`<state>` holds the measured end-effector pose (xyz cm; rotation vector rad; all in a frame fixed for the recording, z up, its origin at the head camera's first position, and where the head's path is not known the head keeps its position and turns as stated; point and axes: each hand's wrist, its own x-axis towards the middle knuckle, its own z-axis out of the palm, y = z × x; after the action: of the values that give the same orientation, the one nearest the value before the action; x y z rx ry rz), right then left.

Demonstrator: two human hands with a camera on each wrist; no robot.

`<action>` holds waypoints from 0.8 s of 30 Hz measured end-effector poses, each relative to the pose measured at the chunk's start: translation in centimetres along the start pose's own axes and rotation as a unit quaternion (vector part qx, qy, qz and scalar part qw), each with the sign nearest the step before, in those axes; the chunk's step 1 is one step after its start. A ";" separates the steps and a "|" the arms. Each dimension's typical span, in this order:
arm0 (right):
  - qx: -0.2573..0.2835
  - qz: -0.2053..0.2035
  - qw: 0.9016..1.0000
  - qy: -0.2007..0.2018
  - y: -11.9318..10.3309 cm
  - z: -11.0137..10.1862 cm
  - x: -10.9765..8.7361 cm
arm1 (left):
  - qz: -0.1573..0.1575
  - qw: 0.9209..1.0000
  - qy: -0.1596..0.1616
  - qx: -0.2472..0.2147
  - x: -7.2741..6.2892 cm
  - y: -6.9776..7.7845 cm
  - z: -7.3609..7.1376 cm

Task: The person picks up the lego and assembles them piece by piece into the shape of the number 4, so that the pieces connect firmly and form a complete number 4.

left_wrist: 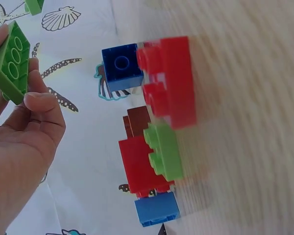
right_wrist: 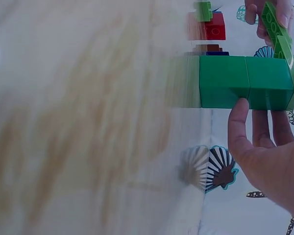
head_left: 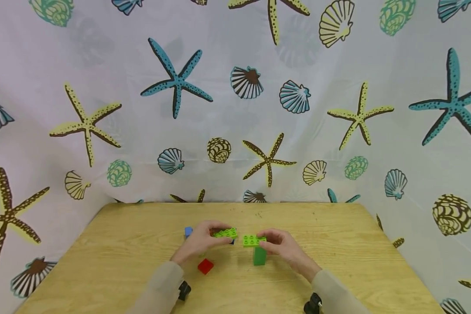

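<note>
Between thumb and fingers, my left hand (head_left: 198, 245) holds a light green plate brick (head_left: 225, 233) above the table. Its hollow underside with round tubes faces the left wrist view, where the same brick (left_wrist: 12, 63) appears at upper left. To the right, my right hand (head_left: 283, 247) grips another light green brick (head_left: 250, 241), studs up, at the top of an upright stack of two dark green bricks (right_wrist: 223, 82). That stack stands on the table, and fingertips of the right hand touch its side. The two light green bricks are apart in the head view.
A red brick (head_left: 206, 266) lies on the wooden table (head_left: 133, 244), near the left wrist. Beyond the left hand is a blue brick (head_left: 188, 231). More blocks stand there: a dark blue one (left_wrist: 122, 68), a light green one (left_wrist: 166, 152) and a brown one (left_wrist: 138, 121). A patterned curtain closes off the back.
</note>
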<state>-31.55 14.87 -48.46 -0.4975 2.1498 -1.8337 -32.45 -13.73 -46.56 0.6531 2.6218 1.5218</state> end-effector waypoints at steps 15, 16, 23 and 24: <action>-0.007 -0.003 1.000 -0.010 0.0 0.0 0.1 | 0.012 1.000 -0.010 0.010 0.9 1.4 2.0; -0.006 -0.002 1.000 -0.010 0.0 0.0 0.1 | 0.016 1.000 -0.012 0.011 0.9 1.4 2.0; -0.007 -0.002 1.000 -0.008 0.0 0.0 0.0 | 0.048 0.998 -0.029 0.016 1.2 1.8 2.7; -0.006 -0.003 1.000 -0.008 0.0 0.0 0.0 | 0.050 0.998 -0.030 0.020 1.2 1.8 2.8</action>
<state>-31.60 14.87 -48.42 -0.5185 2.1536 -1.8140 -32.32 -10.20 -46.27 0.8320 2.6176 1.4529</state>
